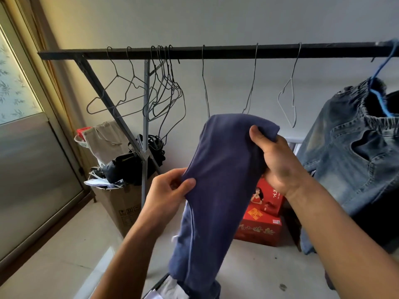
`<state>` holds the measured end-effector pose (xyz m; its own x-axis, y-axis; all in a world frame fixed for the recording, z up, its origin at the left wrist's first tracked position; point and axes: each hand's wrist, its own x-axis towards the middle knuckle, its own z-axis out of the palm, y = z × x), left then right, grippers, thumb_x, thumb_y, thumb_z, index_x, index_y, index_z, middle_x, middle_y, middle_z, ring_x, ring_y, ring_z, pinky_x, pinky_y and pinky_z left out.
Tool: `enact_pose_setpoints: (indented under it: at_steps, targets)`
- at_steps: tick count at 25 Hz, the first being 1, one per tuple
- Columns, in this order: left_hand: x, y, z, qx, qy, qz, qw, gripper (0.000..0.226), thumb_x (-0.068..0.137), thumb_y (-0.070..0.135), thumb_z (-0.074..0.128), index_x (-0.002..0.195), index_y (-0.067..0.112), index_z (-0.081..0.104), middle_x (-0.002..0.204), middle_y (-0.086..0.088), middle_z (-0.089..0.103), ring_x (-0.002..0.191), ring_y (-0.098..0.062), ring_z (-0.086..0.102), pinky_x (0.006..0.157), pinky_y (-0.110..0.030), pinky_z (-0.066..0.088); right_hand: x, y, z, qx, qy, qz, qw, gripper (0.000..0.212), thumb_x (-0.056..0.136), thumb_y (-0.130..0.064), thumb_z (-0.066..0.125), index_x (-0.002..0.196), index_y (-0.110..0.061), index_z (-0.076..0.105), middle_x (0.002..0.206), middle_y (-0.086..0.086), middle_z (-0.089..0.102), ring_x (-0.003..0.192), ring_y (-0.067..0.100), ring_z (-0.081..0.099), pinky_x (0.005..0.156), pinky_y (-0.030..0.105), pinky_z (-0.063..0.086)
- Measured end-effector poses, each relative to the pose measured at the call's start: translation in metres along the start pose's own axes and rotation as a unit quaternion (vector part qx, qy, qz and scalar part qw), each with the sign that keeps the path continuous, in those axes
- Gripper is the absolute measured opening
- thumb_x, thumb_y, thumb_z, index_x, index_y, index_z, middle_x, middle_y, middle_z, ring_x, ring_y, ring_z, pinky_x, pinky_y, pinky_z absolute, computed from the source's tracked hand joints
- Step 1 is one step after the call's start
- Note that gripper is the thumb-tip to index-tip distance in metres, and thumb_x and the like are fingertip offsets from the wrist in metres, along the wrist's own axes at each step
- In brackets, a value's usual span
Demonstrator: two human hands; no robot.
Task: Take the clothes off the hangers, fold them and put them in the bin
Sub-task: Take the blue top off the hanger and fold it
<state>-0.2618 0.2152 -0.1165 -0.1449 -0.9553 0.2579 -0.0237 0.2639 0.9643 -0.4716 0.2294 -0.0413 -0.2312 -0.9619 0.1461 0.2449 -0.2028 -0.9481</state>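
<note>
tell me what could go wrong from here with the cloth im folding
1. The left hand and right hand hold only the upper part of the blue garment. Its long lower end hangs loose and may slip out of the fold.
2. The right forearm passes close to the jeans on the blue hanger. A wide swing could tug them off the rail.

Garment (pixel 218 169) pinched in left hand (pixel 170 190) and right hand (pixel 278 160) was plain dusky blue-violet. Jeans (pixel 354 160) right of right hand were faded blue denim with paler worn patches. Hanger (pixel 379 100) in jeans was bright blue. Boxes (pixel 261 229) below right hand were red with yellow-gold motifs. Wire hangers (pixel 172 87) above hands were grey; rail (pixel 226 51) black. Cardboard box (pixel 121 203) left of left hand was brown. Window pane (pixel 15 87) far left bore pale leaf pattern.
</note>
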Motion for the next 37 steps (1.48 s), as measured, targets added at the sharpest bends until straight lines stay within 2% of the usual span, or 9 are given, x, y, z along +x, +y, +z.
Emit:
enact_pose_setpoints:
  at_steps: [4,8,11,15,19,23,27,33,37]
  targets:
    - [0.003,0.0,-0.01,0.218,-0.011,0.037,0.975,0.028,0.097,0.021,0.055,0.075,0.004,0.06,0.071,-0.001,0.048,0.062,-0.008,0.042,0.059,-0.021,0.036,0.002,0.0,0.001,-0.067,0.028,-0.017,0.997,0.016,0.094,-0.036,0.058,0.089,-0.023,0.066,0.092,-0.008,0.072,0.091,0.009,0.068,0.078,0.028,0.053]
    - [-0.001,-0.003,0.002,-0.04,-0.029,-0.036,0.998,0.041,0.098,0.031,0.048,0.092,-0.008,0.056,0.082,-0.012,0.052,0.072,-0.012,0.052,0.063,-0.02,0.045,0.003,-0.002,0.001,-0.032,0.032,0.012,0.999,0.023,0.096,-0.04,0.053,0.103,-0.021,0.064,0.095,-0.005,0.071,0.085,0.008,0.069,0.06,0.021,0.055]
    - [-0.01,-0.011,0.009,-0.177,-0.05,-0.091,0.979,0.04,0.082,0.042,0.071,0.09,0.004,0.066,0.083,-0.008,0.061,0.074,-0.014,0.058,0.063,-0.025,0.049,0.007,-0.002,0.001,0.024,0.032,0.051,0.998,0.036,0.096,-0.045,0.05,0.118,-0.017,0.059,0.103,0.0,0.071,0.087,0.011,0.07,0.06,0.022,0.057]
    - [-0.026,-0.021,0.014,-0.097,-0.176,-0.162,0.966,0.032,0.066,0.032,0.085,0.086,0.008,0.077,0.095,-0.015,0.074,0.089,-0.024,0.07,0.076,-0.029,0.054,0.013,0.001,-0.003,0.091,0.047,0.082,0.991,0.045,0.096,-0.047,0.05,0.122,-0.011,0.059,0.101,0.004,0.072,0.076,0.01,0.073,0.057,0.023,0.056]
    - [-0.026,-0.019,0.017,-0.187,-0.126,-0.172,0.959,0.017,0.083,0.023,0.07,0.085,0.008,0.078,0.094,-0.015,0.073,0.089,-0.022,0.069,0.078,-0.029,0.055,0.014,0.004,-0.014,0.165,0.039,0.119,0.978,0.055,0.094,-0.054,0.048,0.123,-0.008,0.058,0.094,0.006,0.076,0.078,0.016,0.074,0.058,0.026,0.058]
    - [-0.018,-0.004,0.02,-0.217,-0.098,-0.142,0.961,0.022,0.081,0.027,0.064,0.087,0.01,0.077,0.095,-0.016,0.073,0.087,-0.024,0.068,0.083,-0.037,0.054,0.008,0.022,-0.024,0.251,-0.06,0.126,0.958,0.083,0.085,-0.072,0.037,0.136,-0.009,0.051,0.129,0.015,0.062,0.117,0.03,0.062,0.092,0.043,0.054]
    - [-0.008,0.01,0.027,-0.241,-0.069,-0.118,0.961,0.023,0.083,0.027,0.063,0.087,0.009,0.076,0.09,-0.016,0.073,0.085,-0.024,0.068,0.087,-0.04,0.051,-0.007,0.047,-0.027,0.255,-0.107,0.175,0.945,0.093,0.078,-0.082,0.032,0.13,-0.011,0.061,0.129,0.015,0.062,0.12,0.032,0.059,0.096,0.046,0.05]
    - [0.016,0.015,0.022,-0.066,-0.018,-0.079,0.995,0.024,0.098,0.029,0.054,0.097,0.011,0.07,0.091,-0.012,0.073,0.088,-0.025,0.067,0.085,-0.044,0.052,-0.023,0.053,-0.017,0.002,-0.112,0.132,0.985,0.018,0.085,-0.019,0.063,0.098,-0.008,0.071,0.095,0.007,0.075,0.086,0.016,0.07,0.071,0.028,0.056]
    - [0.025,0.014,0.023,0.147,0.117,0.018,0.982,0.015,0.097,0.033,0.054,0.093,0.02,0.058,0.08,0.002,0.065,0.075,-0.017,0.058,0.071,-0.038,0.046,-0.017,0.055,-0.005,-0.062,-0.034,0.061,0.996,0.012,0.088,-0.018,0.066,0.098,-0.013,0.07,0.095,0.004,0.075,0.088,0.018,0.071,0.071,0.028,0.056]
